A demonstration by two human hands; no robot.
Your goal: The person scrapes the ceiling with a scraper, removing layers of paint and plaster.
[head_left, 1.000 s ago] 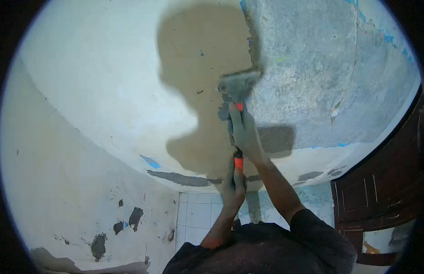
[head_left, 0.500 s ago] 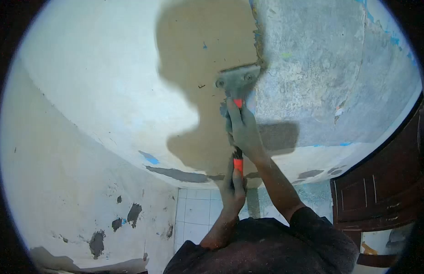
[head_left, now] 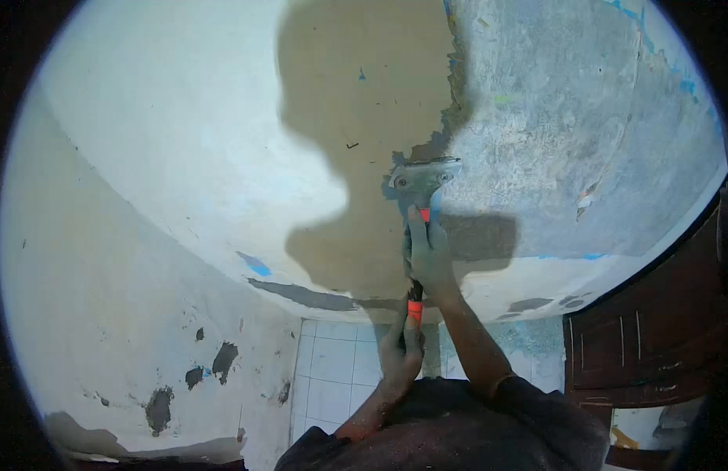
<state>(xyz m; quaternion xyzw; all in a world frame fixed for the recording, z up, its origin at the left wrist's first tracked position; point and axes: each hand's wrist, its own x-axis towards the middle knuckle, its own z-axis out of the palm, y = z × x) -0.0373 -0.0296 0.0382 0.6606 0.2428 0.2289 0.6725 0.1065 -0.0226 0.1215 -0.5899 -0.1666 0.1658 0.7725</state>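
A long-handled scraper (head_left: 423,179) with a wide metal blade and two screws rests against the wall, at the edge between its cream paint (head_left: 379,71) and a bare grey patch (head_left: 536,118). Wrapped round the upper part of its black and red handle is my right hand (head_left: 430,255). Lower down, my left hand (head_left: 403,345) grips the handle's end, near the red band. Grey dust coats the fingers of both hands. Just above the blade the paint edge is jagged, with small blue bits along it.
White floor tiles (head_left: 331,359) show below the wall. At the right stands a dark brown wooden cabinet (head_left: 646,337). The left side wall (head_left: 120,314) has several grey chipped spots. A dark shadow falls across the wall around the scraper.
The scraper and both my hands have moved down in the view, the blade most of all. Above the blade, a strip of cream paint has come off, leaving grey.
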